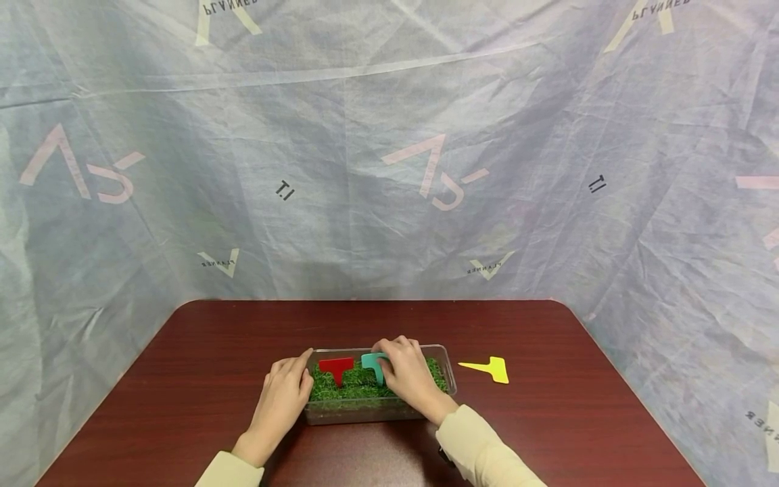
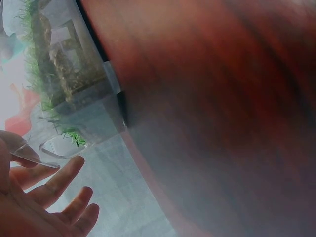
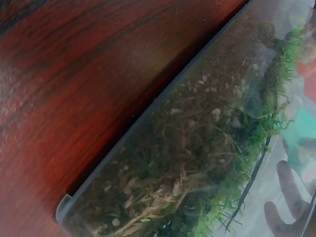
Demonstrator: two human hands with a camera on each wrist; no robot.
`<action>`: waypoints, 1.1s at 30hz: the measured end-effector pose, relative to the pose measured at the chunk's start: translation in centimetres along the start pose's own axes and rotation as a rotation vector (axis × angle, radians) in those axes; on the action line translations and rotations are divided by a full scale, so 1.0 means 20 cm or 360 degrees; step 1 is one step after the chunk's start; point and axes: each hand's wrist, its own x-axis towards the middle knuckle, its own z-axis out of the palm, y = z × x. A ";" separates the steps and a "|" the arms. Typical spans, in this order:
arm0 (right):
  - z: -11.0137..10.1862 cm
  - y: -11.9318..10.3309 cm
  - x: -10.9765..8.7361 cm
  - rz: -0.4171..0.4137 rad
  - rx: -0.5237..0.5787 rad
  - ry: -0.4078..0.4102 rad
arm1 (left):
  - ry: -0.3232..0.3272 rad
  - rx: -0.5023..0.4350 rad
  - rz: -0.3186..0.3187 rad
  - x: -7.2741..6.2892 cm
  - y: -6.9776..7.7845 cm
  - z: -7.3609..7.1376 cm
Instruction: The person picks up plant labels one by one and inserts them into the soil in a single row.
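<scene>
A clear plastic box (image 1: 402,408) of soil and green grass (image 1: 359,393) stands on the table. My left hand (image 1: 281,399) holds the rim at the box's left end, its thumb and index finger at the rim and the other fingers spread outside in the left wrist view. A red T-shaped plant label (image 1: 337,368) stands upright in the grass near that hand. To its right, my right hand (image 1: 409,373) pinches a teal plant label (image 1: 372,363) whose stem points down at the grass. In the right wrist view the teal label (image 3: 299,140) shows blurred through the box wall.
A yellow plant label (image 1: 498,369) lies flat on the dark red wooden table (image 1: 243,331), right of the box, its pointed stem toward the box. Grey printed cloth (image 1: 341,237) hangs behind the table and along both sides.
</scene>
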 end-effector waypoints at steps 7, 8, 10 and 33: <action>0.00 0.00 0.00 0.0009 -0.0007 -0.0010 | 0.0028 0.0008 0.0020 0.00 0.00 0.01; 0.00 0.00 0.00 0.0011 -0.0010 -0.0012 | 0.0021 0.0004 0.0015 0.00 0.00 0.01; 0.00 0.00 0.00 0.0006 -0.0013 -0.0007 | 0.0001 -0.0004 0.0002 0.00 0.00 0.00; 0.00 0.00 0.00 -0.0054 -0.0008 0.0014 | -0.0024 0.0002 -0.0021 -0.01 0.01 0.00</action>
